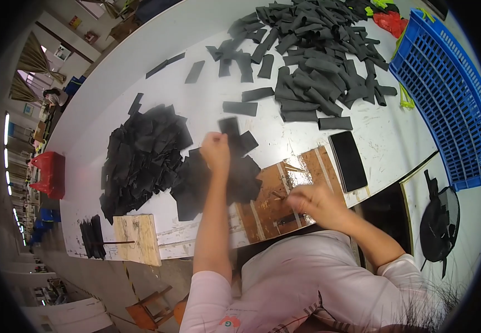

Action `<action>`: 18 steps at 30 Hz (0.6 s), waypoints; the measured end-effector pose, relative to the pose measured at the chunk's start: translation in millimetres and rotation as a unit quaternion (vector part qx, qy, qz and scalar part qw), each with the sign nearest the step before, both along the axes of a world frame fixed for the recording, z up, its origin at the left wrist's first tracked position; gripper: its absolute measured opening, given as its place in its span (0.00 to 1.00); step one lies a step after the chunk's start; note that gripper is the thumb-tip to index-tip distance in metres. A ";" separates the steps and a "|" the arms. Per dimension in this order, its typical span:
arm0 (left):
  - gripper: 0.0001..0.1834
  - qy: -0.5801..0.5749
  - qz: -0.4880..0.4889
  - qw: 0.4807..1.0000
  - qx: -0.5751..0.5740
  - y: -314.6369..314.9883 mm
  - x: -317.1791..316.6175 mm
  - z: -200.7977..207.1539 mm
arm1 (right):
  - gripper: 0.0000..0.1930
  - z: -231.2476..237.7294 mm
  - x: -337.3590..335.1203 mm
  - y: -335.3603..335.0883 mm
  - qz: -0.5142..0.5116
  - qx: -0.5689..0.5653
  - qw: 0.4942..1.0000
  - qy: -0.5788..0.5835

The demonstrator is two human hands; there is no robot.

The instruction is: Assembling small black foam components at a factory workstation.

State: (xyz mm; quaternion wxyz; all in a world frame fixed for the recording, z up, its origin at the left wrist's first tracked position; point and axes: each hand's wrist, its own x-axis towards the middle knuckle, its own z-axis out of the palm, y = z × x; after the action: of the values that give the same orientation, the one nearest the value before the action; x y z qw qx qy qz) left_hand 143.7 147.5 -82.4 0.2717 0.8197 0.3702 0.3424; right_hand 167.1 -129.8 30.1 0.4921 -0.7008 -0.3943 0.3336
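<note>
My left hand (215, 150) is closed in a pinch at the edge of a black fabric piece (229, 126), raised a little above the table and slightly blurred. Beneath and around that wrist lies a loose spread of flat black pieces (190, 186). Over a brown board (271, 208) with pale strips and a wet shine, my right hand (315, 204) has its fingers curled together. Motion smears its fingertips, and whatever they hold is hidden. To the left rises a larger heap of flat black pieces (143, 152).
Rolled dark fabric tubes (312, 72) are piled at the far right. A black phone (347, 161) lies right of the board. A blue plastic basket (440, 83) stands at the right edge. A wooden block (136, 238) and red bin (49, 175) are at left.
</note>
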 end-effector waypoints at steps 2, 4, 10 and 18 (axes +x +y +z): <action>0.05 -0.167 -0.019 0.985 -0.036 -6.0 -11.4 35.5 | 0.12 -3.6 -13.6 5.5 0.026 0.004 1.000 -0.005; 0.04 -0.245 -0.073 0.955 -0.149 -27.8 -29.1 80.7 | 0.11 -11.1 -24.4 16.1 0.057 0.038 0.997 -0.048; 0.05 -0.066 -0.169 0.893 -0.412 -79.9 -98.6 121.3 | 0.16 -11.0 -40.0 62.9 0.016 0.057 0.934 0.352; 0.13 -0.372 -0.135 0.706 -0.587 -131.0 -159.6 93.6 | 0.07 -23.1 -53.8 78.5 -0.065 0.137 0.798 0.583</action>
State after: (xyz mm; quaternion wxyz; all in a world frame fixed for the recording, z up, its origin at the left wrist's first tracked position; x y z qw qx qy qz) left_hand -15.9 16.5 11.2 0.8571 0.3422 0.2502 0.2928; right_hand 113.3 -51.3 7.0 0.7407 -0.3231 -0.0278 0.5884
